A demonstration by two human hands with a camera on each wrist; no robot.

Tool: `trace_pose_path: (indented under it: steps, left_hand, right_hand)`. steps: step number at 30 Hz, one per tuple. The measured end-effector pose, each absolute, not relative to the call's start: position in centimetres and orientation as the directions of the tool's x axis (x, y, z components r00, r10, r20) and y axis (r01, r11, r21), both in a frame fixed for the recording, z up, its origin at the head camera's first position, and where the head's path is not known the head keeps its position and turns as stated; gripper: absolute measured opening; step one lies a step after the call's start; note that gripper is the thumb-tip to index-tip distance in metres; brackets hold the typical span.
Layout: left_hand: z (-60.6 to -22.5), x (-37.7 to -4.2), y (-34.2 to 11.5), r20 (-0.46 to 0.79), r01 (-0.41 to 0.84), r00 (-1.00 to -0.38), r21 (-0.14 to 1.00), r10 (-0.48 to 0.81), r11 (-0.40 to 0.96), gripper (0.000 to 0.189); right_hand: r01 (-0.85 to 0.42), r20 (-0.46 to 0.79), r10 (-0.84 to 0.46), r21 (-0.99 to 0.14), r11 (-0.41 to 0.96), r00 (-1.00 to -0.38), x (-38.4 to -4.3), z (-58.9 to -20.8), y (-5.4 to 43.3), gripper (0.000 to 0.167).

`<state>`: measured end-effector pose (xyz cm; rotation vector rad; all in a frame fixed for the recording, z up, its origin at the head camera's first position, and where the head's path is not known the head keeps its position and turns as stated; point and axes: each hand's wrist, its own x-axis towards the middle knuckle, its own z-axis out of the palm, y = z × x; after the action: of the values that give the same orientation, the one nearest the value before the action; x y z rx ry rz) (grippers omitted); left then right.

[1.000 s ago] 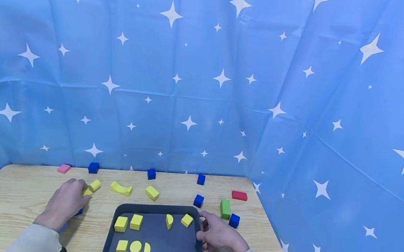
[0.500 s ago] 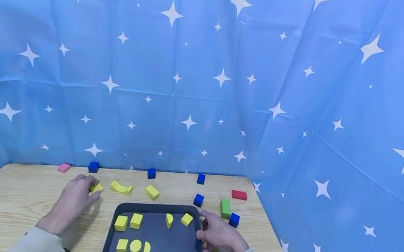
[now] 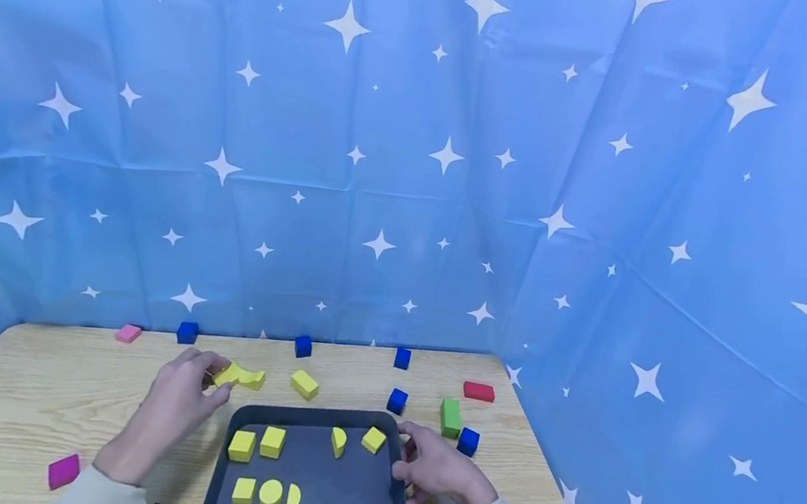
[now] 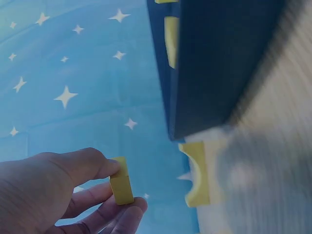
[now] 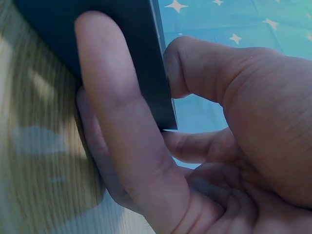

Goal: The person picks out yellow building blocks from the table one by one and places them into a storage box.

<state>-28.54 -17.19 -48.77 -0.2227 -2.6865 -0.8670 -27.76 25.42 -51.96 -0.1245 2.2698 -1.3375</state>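
Note:
In the head view my left hand point(image 3: 169, 404) is over the left part of the table, overlapping the left end of a curved yellow block point(image 3: 249, 378). The left wrist view shows its thumb and fingers pinching a small yellow block point(image 4: 121, 189) with a line across it; I cannot tell if it is two pieces. My right hand point(image 3: 444, 465) grips the right wall of a dark tray point(image 3: 344, 493), fingers under and outside, thumb at the rim. Inside the tray lie several yellow blocks point(image 3: 272, 443), among them cubes, a round one and half-round ones.
Behind the tray sit a yellow block point(image 3: 305, 384) and several blue cubes point(image 3: 396, 401). A green block point(image 3: 450, 417) and a red block point(image 3: 479, 392) lie to the right. A pink block point(image 3: 128, 333) is far left, a purple block point(image 3: 63, 471) near left. Starred curtain behind.
My left hand has moved right, toward the curved yellow block, carrying yellow. The yellow cylinder no longer shows on the table. A purple block has come into sight. The right hand stays on the tray.

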Motion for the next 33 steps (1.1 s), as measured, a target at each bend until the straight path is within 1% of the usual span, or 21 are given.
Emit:
trace_pose_path:
  steps: [11, 24, 33]
  left_hand:
    - [-48.0, -27.4, -15.2, 0.277, 0.223, -0.958, 0.573, 0.070, 0.788, 0.035]
    - [-47.6, -25.6, -12.3, 0.296, 0.277, -0.947, 0.560, 0.124, 0.781, 0.029]
    - [-47.6, -25.3, -11.1, 0.273, 0.258, -0.955, 0.568, 0.117, 0.781, 0.027]
  right_hand:
    - [0.182, -0.379, -0.325, -0.846, 0.502, -0.866, -27.4, -52.2, 25.6, 0.068]
    - [0.183, -0.382, -0.314, -0.838, 0.515, -0.869, -27.5, -52.1, 25.5, 0.069]
    - [0.156, -0.363, -0.306, -0.829, 0.537, -0.880, -27.7, -51.9, 25.3, 0.066]
